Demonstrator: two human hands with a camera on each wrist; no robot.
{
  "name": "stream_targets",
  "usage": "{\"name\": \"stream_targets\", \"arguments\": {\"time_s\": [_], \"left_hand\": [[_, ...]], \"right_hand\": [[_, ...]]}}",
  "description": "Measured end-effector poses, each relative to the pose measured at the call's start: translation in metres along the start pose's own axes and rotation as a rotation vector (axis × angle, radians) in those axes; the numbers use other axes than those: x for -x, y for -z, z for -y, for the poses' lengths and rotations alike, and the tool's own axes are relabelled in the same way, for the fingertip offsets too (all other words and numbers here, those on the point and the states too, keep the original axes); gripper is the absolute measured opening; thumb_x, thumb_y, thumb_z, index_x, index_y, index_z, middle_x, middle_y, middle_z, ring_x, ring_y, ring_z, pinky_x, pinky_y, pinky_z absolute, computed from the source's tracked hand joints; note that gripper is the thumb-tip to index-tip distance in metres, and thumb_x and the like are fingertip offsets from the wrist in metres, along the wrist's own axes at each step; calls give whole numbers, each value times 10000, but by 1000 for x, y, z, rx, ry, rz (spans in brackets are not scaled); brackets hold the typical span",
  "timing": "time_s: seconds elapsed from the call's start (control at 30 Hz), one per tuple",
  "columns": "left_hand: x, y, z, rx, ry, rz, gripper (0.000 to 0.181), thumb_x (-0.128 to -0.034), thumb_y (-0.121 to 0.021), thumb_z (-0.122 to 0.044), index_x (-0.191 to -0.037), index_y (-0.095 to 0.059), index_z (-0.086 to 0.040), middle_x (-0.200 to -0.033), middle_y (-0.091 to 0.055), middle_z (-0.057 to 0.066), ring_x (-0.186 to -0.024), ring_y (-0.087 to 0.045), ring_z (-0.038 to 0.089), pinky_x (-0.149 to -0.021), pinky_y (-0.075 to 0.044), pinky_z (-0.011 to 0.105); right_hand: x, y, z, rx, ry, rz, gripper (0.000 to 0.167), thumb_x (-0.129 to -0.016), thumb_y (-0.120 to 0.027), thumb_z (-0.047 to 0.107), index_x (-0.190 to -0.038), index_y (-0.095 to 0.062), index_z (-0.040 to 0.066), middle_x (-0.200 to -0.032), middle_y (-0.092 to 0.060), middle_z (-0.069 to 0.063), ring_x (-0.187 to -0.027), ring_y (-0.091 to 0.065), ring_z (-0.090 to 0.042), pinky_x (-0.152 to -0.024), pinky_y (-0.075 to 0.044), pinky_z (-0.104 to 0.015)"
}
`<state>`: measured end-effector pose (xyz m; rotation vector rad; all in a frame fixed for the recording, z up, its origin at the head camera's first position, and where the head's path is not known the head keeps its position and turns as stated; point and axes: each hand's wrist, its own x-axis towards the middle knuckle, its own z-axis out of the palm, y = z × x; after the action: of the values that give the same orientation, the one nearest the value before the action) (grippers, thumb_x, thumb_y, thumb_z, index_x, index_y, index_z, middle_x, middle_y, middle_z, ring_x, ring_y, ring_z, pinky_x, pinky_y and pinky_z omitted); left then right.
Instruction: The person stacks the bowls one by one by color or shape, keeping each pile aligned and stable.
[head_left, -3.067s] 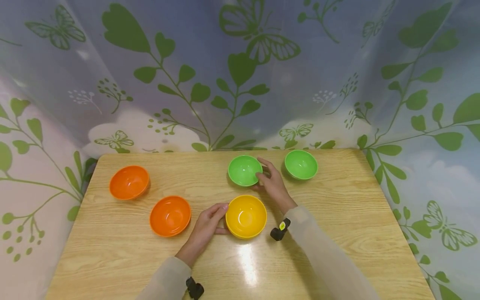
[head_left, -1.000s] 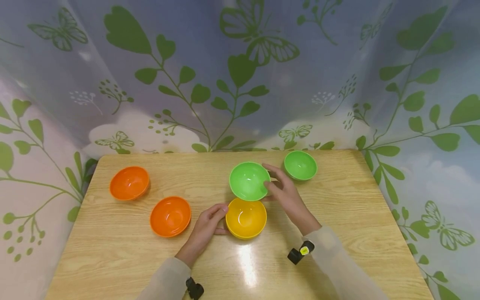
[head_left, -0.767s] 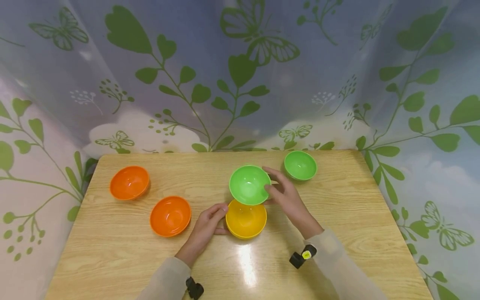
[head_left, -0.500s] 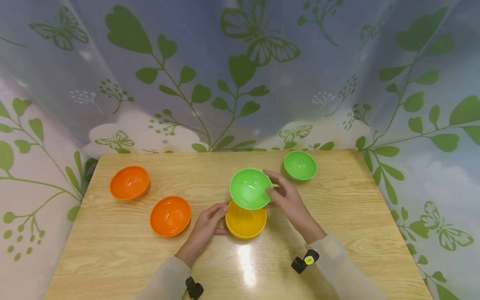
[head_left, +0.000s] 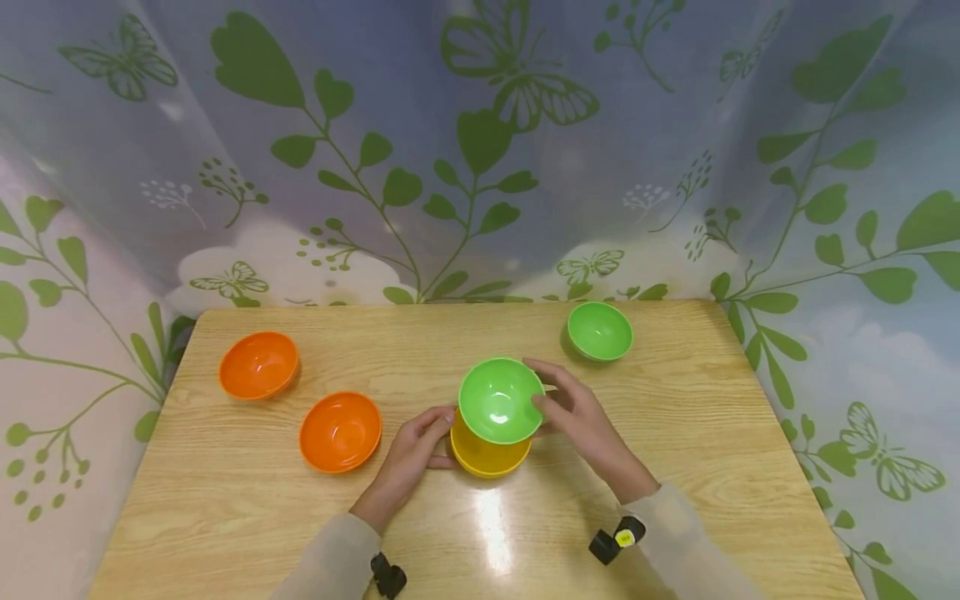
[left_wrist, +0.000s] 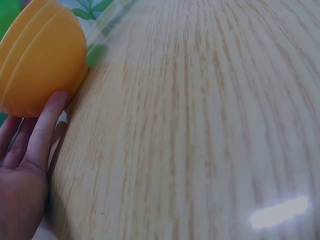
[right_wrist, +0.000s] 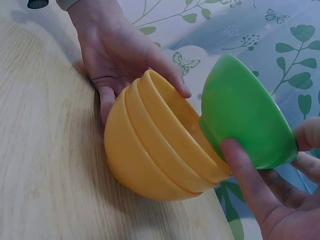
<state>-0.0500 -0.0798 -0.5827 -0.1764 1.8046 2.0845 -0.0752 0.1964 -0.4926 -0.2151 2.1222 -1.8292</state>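
While the right hand (head_left: 585, 421) is pinching the green bowl (head_left: 501, 402) at 3 o'clock, the left hand (head_left: 407, 454) is bracing the yellow stack (head_left: 491, 460) at 9 o'clock, thumb on rim. Green is overhanging its 12 o'clock side, contact unclear; lowering centred, level, seems wisest.

No text, brand or number can be read in any of the three views. The one label that shows is a small, bright yellow, roundish sticker (head_left: 625, 538), at about five o'clock in the head view. It stands on the black, boxy wrist camera (head_left: 603, 547) beside the pale beige cloth sleeve (head_left: 678, 529), at five o'clock from the person's bare right hand (head_left: 588, 429). Dark marks show in the middle of the yellow, too small and blurred to tell whether they are letters or digits.
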Motion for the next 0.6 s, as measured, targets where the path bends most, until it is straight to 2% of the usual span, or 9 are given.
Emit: {"name": "stream_targets", "arguments": {"time_s": [0.13, 0.3, 0.6], "left_hand": [[1, 0, -1, -4, -3, -1, 452, -1128, -610, -347, -1410, -677, 1, -1535, -623, 192, -1261, -686, 236, -827, -720, 404], [2, 0, -1, -6, -1, -4, 441, -1129, -609, -341, -1405, -682, -5, -1531, -629, 192, -1222, -704, 221, -829, -719, 404], [3, -1, -3, -10, 0, -3, 438, -1129, -607, -336, -1404, -680, -3, -1526, -630, 199, -1211, -708, 221, -831, -718, 399]], "right_hand": [[3, 0, -2, 6, 9, 5, 539, -1111, -586, 139, -1636, -468, 114, -1549, -511, -302, -1141, -713, -330, -880, -672, -654], [5, 0, -3, 30, 11, 1, 538, -1110, -587, 134, -1635, -475, 114, -1545, -526, -279, -1178, -701, -355, -869, -698, -584], [8, 1, -5, 40, 37, 23, 530, -1108, -582, 121, -1627, -479, 102, -1584, -506, -267, -1275, -637, -454, -856, -709, -548]]}}
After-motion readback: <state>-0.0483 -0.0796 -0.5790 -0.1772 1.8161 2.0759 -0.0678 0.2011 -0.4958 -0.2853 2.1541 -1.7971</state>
